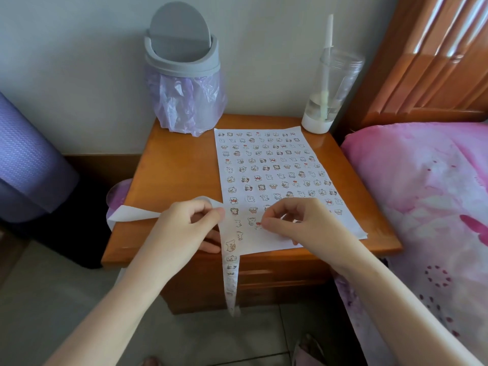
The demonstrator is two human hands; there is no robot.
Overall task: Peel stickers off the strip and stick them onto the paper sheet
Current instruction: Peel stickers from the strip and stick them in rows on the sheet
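White strip (231,260), pinched in my left hand (182,228), hangs toward 6 o'clock — right hand (298,220) pinches sticker (259,225) at 3, over paper sheet (269,240).

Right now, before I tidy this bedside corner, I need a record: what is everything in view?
nightstand: one, brown wood, centre
paper sheet: one, white, on nightstand, stickers in rows
sticker strip: one, white, hangs over nightstand's front edge
sticker: one, red-marked, over the sheet's near end
swing-lid bin: one, grey, purple liner, nightstand's back left
tumbler with straw: one, clear, nightstand's back right
bedding: one, pink, right
headboard: one, brown wood, upper right
rolled mat: one, purple, left
left hand: one, grips sticker strip
right hand: one, pinches sticker
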